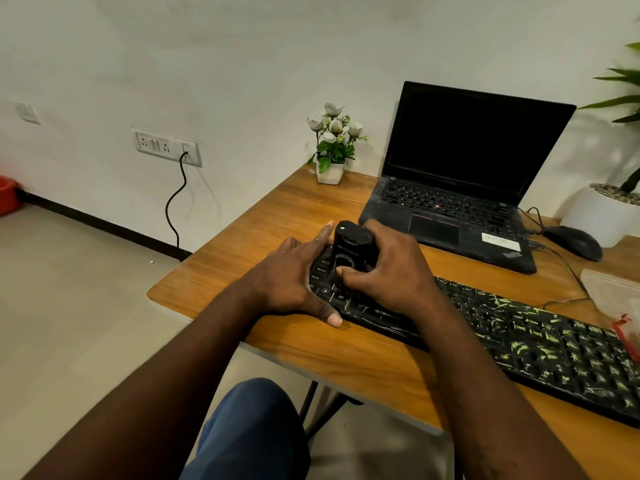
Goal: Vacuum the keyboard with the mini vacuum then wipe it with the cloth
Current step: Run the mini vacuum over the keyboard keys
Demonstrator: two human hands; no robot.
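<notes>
A black keyboard (540,341) lies across the wooden table (346,355), its right half strewn with yellow-green scraps. The black mini vacuum (353,247) stands upright on the keyboard's left end. My right hand (388,271) grips the vacuum from the right, thumb on its front. My left hand (294,275) rests flat on the keyboard's left edge, fingers straight along the vacuum's left side and thumb on the table at the keyboard's front edge. A pale cloth-like thing (613,289) lies at the far right edge; what it is stays unclear.
An open black laptop (460,188) sits behind the keyboard, a black mouse (573,242) and its cable to its right. A small white flower pot (330,161) stands at the table's back corner, a large white planter (606,213) at far right. A red-edged plastic item (627,334) overlaps the keyboard's right end.
</notes>
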